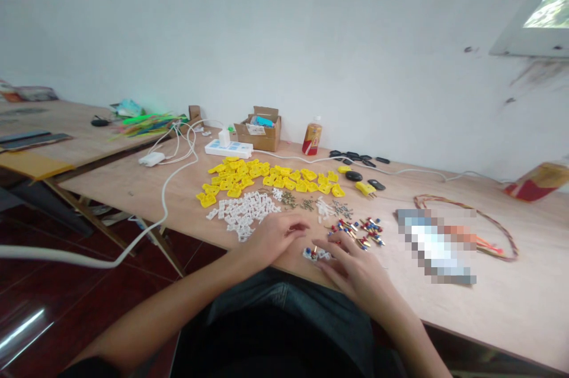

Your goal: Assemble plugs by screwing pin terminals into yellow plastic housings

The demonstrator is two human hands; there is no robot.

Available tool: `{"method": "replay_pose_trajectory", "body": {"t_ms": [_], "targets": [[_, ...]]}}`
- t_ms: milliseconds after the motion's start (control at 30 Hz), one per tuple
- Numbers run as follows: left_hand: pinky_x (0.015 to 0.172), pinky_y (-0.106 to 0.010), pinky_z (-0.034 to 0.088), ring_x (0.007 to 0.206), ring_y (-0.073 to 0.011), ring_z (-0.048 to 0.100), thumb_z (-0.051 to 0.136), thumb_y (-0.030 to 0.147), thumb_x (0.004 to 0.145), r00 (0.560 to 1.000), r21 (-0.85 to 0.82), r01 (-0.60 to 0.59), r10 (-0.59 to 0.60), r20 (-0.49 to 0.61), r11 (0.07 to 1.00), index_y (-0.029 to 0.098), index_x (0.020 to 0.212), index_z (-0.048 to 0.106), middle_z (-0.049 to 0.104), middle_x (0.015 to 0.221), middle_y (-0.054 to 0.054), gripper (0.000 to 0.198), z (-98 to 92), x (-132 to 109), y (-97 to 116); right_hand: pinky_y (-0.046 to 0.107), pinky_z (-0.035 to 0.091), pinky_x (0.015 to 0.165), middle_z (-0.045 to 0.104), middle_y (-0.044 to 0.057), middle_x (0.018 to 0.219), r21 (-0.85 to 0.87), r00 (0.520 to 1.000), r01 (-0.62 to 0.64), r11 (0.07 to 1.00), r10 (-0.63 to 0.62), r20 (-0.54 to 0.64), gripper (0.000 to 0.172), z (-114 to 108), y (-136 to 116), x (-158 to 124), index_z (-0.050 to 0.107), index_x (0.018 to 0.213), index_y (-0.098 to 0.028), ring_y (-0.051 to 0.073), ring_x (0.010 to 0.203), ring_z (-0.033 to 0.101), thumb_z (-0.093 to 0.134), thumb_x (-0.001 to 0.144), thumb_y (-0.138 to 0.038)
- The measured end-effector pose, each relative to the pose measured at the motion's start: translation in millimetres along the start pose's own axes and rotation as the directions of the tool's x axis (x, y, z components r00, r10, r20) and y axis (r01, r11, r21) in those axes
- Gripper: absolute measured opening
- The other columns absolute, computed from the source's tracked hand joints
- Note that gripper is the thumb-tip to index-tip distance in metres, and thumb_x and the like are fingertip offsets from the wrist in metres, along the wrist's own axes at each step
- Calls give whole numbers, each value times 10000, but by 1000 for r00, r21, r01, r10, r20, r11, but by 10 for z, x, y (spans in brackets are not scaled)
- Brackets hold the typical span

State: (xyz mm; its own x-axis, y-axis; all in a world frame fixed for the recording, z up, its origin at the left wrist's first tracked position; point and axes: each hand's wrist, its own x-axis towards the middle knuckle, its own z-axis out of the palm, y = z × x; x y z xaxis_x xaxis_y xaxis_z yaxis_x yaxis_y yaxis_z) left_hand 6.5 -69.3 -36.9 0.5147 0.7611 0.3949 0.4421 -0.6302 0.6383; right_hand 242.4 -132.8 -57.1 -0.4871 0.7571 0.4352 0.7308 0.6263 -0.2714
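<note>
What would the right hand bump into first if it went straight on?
Probably the little white piece with colored bits, which lies just past the right hand's fingertips. It may already be touching them; the picture makes that hard to tell.

"Can one read any words on this table?"

"No. The bottle carries a red and yellow label, but its letters are too blurred."

"And the cardboard box?"

"The paper inside it is also not readable."

"And the small white piece?"

"No mark can be read on it. The red and yellow packet shows no clear words too."
</note>
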Motion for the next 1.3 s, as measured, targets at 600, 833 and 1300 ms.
{"method": "replay_pose_trajectory", "body": {"t_ms": [600, 833, 1300], "targets": [[916, -334, 567, 964, -233, 782, 766, 129, 913, 990, 255, 31, -65, 127, 967, 185, 1095, 785, 842, 1030, -61, 192, -351, 792, -370, 388, 643, 793, 683, 93, 1106, -6, 1000, 11, 1000, -11, -12, 190, -29, 5, 18, 741, 1167, -263, 240, 903, 749, 595, 1046, -247], [917, -324, 552, 993, -241, 776, 744, 106, 917, 988, 302, -4, -44, 151, 953, 188, 1139, 790, 841, 1056, -68, 241, -303, 1008, -418, 388, 637, 781, 682, 105, 1081, -22, 1000, 30, 999, -30, 4, 164, -30, 12, 23, 719, 1048, -222, 243, 901, 736, 558, 1051, -194], [933, -319, 534, 1014, -236, 756, 744, 272, 992, 976, 167, -79, 42, 216, 983, 196, 1126, 799, 825, 1097, -61, 164, -346, 429, -24, 440, 656, 813, 707, 100, 1168, -23, 996, -88, 996, 89, 29, 189, 38, 133, -24, 742, 1162, -269, 283, 956, 772, 745, 976, -306]]}}
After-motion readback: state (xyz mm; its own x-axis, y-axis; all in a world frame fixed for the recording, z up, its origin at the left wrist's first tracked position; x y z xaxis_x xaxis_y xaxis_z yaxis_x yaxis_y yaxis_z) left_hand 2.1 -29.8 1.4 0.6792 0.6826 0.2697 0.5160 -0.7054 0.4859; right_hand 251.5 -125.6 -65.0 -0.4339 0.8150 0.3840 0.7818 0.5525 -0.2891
